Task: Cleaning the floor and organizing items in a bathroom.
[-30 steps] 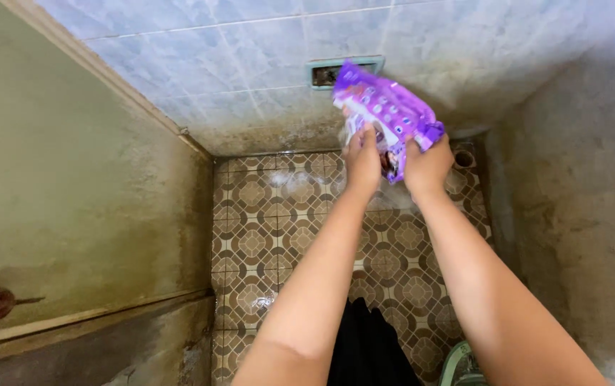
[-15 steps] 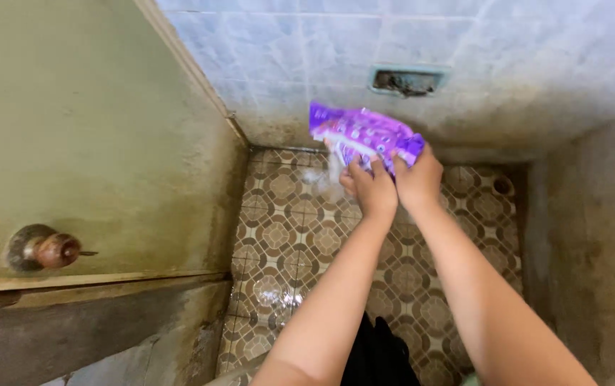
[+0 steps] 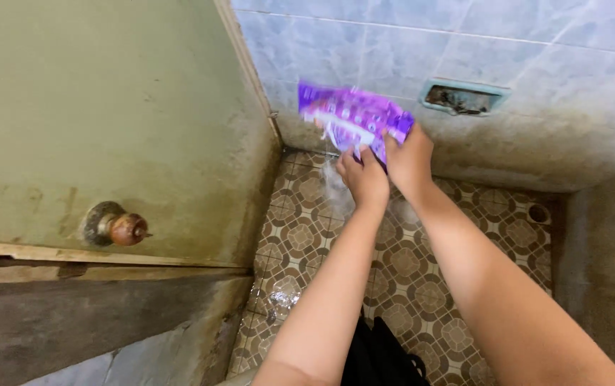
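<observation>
Crinkly purple plastic pouch (image 3: 354, 118); both hands' grip pinches it.

floor: I see brown patterned tile (image 3: 407, 264) with repeating octagon medallions, running from 12 o'clock by the back wall down to 6 o'clock under my arms.
wet patch: a shiny puddle (image 3: 279, 297) lies on the tile at about 8 o'clock, near the door's bottom edge.
drain: a small round drain hole (image 3: 537, 212) sits in the tile at 3 o'clock, close to the right wall.
dark cloth: a black fabric (image 3: 382, 354) covers the tile at 6 o'clock.
</observation>
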